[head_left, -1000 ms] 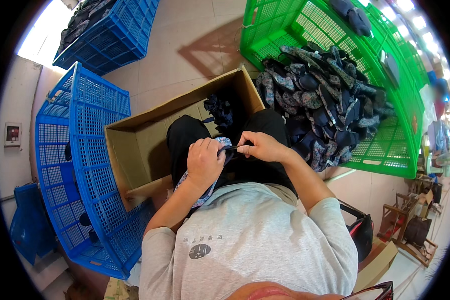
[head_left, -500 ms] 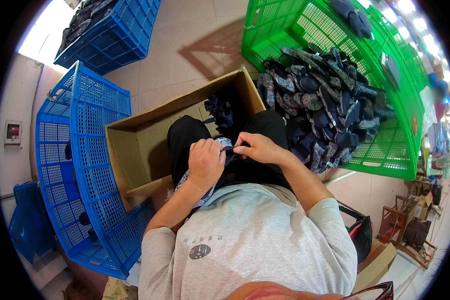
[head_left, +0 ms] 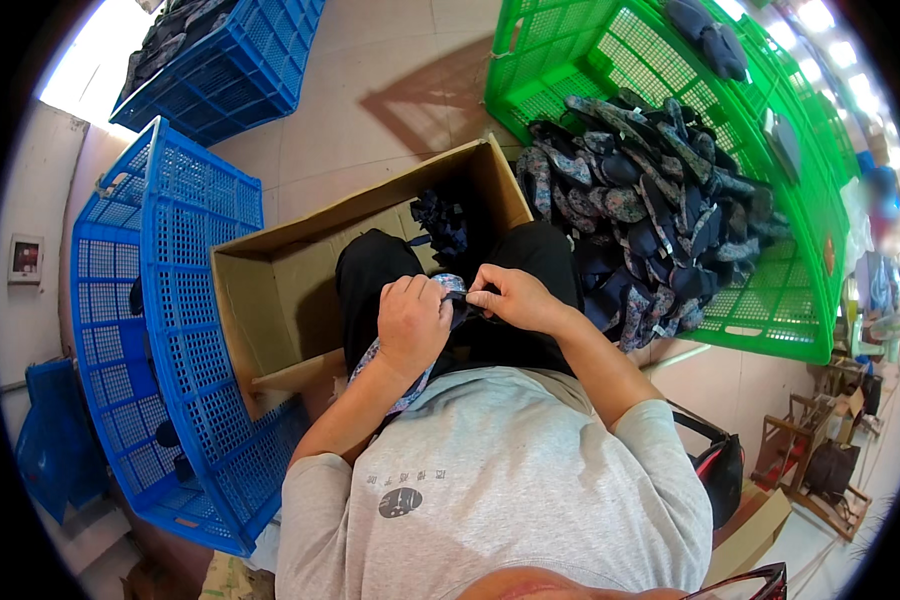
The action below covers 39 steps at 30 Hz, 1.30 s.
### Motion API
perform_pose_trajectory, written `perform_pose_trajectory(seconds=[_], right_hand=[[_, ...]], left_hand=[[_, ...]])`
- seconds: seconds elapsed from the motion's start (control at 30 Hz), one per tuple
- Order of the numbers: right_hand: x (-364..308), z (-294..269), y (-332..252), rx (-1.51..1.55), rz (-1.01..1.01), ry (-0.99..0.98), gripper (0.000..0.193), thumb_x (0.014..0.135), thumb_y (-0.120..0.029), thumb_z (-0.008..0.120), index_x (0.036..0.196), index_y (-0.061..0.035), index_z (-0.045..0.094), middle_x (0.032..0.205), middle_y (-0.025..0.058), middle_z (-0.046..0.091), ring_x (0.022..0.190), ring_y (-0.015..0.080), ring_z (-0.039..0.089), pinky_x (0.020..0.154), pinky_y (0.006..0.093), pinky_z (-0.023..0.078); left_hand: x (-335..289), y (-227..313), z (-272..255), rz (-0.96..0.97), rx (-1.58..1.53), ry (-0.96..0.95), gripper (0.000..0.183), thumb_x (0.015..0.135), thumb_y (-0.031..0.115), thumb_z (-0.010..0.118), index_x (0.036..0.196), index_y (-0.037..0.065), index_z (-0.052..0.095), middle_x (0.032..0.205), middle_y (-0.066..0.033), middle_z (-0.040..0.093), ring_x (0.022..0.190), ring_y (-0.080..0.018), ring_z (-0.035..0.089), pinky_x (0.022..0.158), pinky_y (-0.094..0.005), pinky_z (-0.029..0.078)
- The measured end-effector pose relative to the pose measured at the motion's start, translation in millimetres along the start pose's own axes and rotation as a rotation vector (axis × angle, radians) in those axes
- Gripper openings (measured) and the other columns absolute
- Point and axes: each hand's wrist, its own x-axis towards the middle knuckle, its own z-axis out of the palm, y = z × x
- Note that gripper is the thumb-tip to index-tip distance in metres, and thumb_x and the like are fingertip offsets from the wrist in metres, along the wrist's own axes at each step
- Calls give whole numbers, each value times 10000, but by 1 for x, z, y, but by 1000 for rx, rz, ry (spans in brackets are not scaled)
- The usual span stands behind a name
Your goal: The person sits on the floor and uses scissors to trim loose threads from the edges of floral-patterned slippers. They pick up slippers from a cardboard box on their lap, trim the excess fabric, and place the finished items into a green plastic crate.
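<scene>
My left hand (head_left: 413, 318) is closed on a floral-patterned fabric piece (head_left: 450, 282) in my lap. More patterned cloth shows under my left forearm, but whether it belongs to the same piece I cannot tell. With thumb and fingers pinched, my right hand (head_left: 513, 298) grips a dark strip (head_left: 457, 297) at the edge of that piece, close to my left fingertips. Most of the fabric piece is hidden behind my left hand and wrist.
An open cardboard box (head_left: 280, 305) stands before my knees, with a dark bundle (head_left: 440, 225) inside. On the right a green crate (head_left: 760, 335) holds a heap of navy and floral padded fabric items (head_left: 640, 210). Blue crates (head_left: 205, 290) stand to the left.
Almost nothing differs. Both hands stay at the same spot, and the dark strip between them has shifted very slightly.
</scene>
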Motion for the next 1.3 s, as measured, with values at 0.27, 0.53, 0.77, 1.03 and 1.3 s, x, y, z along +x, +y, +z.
perform_pose_trajectory(seconds=[0.27,0.53,0.77,1.03,1.3], right_hand=[[12,40,27,137,-41,296,458,902,-361,715,1143,1,572,1056,105,640,898,152,611,797,307,497],[22,42,46,558,76,628,394,844,-121,745,1178,-28,559,1002,58,631,874,116,590,810,264,491],[37,43,39,442,91,417,445,839,-222,768,1193,-33,575,1081,45,603,915,112,546,833,257,468],[33,53,6,163,-128,322,637,788,-176,767,1338,-32,479,1198,172,621,1079,262,639,918,340,498],[77,62,19,50,-186,577,371,836,-89,631,1202,-34,602,1112,199,676,1043,374,645,884,388,506]], left_hand=[[-2,-2,3,66,-5,16,194,654,41,738,757,67,575,762,-77,567,779,-285,569,721,-407,439],[0,-4,-7,122,-28,211,184,654,10,731,768,60,596,787,-94,607,800,-290,603,742,-402,467],[6,-15,1,64,-7,168,188,664,21,735,748,70,574,755,-84,584,756,-295,582,709,-409,455],[18,-24,5,-105,-80,93,203,686,38,719,762,63,533,738,-99,576,737,-314,572,671,-417,454],[37,-15,-7,-168,122,49,283,668,-30,656,935,46,600,958,-111,618,936,-351,574,817,-434,465]])
